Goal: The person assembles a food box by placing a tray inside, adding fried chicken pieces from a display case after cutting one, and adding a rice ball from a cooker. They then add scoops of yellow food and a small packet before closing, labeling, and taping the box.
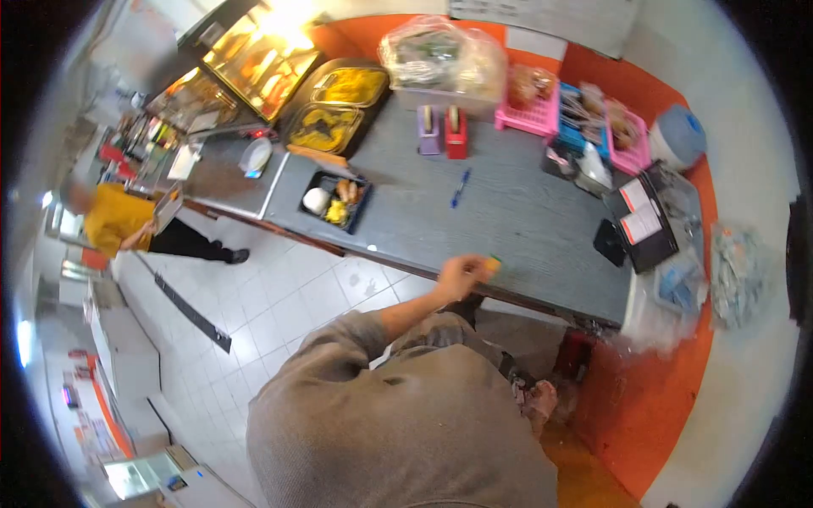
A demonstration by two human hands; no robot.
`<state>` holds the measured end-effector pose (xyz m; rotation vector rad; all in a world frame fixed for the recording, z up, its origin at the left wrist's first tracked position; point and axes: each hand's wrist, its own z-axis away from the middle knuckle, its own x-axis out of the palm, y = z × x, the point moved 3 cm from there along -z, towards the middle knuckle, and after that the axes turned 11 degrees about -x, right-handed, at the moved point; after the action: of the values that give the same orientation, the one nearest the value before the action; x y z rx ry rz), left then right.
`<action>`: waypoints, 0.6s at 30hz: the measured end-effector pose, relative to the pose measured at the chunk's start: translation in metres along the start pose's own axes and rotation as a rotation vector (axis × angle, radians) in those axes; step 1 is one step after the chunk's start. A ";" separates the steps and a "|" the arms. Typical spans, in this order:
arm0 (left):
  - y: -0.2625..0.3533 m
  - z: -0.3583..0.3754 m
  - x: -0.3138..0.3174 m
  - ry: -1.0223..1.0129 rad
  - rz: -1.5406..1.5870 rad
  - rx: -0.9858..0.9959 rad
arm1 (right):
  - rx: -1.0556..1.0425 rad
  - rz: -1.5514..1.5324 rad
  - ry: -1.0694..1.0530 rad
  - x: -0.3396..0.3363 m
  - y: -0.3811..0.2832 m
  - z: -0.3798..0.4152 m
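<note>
Grey-brown shirt (pixel 406 423), lower centre | left hand (pixel 461 278), mid-frame: fingers pinched on small yellow-and-green object (pixel 492 265) near countertop (pixel 529 220) edge; probably light, stiffness unclear, hold by sides | right hand (pixel 542 400), lower right: cannot tell grip

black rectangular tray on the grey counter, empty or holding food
Holding food: the black rectangular tray shows a white mound, yellow food and brown pieces.

Left hand (pixel 461 278) is reaching out front, fingers pinched. Right hand (pixel 542 398) sits lower, grip's kinda hard to tell.
</note>
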<state>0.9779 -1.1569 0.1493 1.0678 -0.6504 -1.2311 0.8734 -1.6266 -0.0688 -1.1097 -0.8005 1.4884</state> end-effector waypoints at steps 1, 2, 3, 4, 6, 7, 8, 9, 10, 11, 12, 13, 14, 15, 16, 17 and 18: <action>-0.017 0.004 -0.053 0.155 -0.019 0.047 | -0.009 0.006 -0.024 0.016 -0.030 -0.001; -0.043 0.003 -0.101 0.324 0.030 0.122 | 0.084 -0.104 0.011 0.036 -0.068 0.002; -0.066 0.000 -0.147 0.427 0.159 0.129 | 0.178 -0.214 0.050 0.054 -0.090 0.002; -0.054 0.019 -0.188 0.671 -0.024 0.022 | 0.171 -0.209 0.037 0.069 -0.096 -0.002; -0.081 0.011 -0.263 0.865 0.009 0.124 | 0.084 -0.207 -0.006 0.101 -0.102 -0.010; -0.070 0.012 -0.286 0.880 -0.002 0.046 | 0.079 -0.204 -0.021 0.118 -0.107 -0.009; -0.058 0.013 -0.309 0.893 -0.010 -0.030 | 0.053 -0.218 -0.033 0.136 -0.116 -0.007; -0.060 0.000 -0.329 0.867 -0.030 -0.027 | 0.027 -0.233 -0.044 0.157 -0.124 -0.007; -0.063 -0.015 -0.346 0.844 -0.049 -0.024 | 0.018 -0.231 -0.063 0.173 -0.120 -0.010; -0.063 -0.030 -0.359 0.809 -0.054 -0.039 | -0.035 -0.184 -0.082 0.188 -0.113 -0.015; -0.062 -0.045 -0.369 0.776 -0.061 -0.059 | -0.084 -0.137 -0.104 0.209 -0.110 -0.019; -0.039 -0.041 -0.373 0.816 -0.188 -0.095 | -0.106 -0.011 -0.087 0.228 -0.118 -0.015; -0.017 -0.032 -0.374 0.846 -0.315 -0.138 | -0.112 -0.006 -0.106 0.255 -0.136 -0.004; -0.028 -0.041 -0.382 0.898 -0.311 -0.033 | -0.128 0.003 -0.080 0.281 -0.157 0.003; -0.041 -0.044 -0.393 0.947 -0.306 0.072 | -0.144 0.013 -0.051 0.306 -0.179 0.013; -0.048 -0.039 -0.404 0.886 -0.303 0.166 | -0.137 0.046 -0.063 0.335 -0.209 0.026; -0.058 -0.031 -0.410 0.826 -0.297 0.254 | -0.148 0.059 -0.074 0.371 -0.224 0.032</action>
<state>0.8752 -0.7549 0.1418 1.7838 0.0007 -0.8377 0.9210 -1.2156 0.0640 -1.2018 -0.9489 1.5470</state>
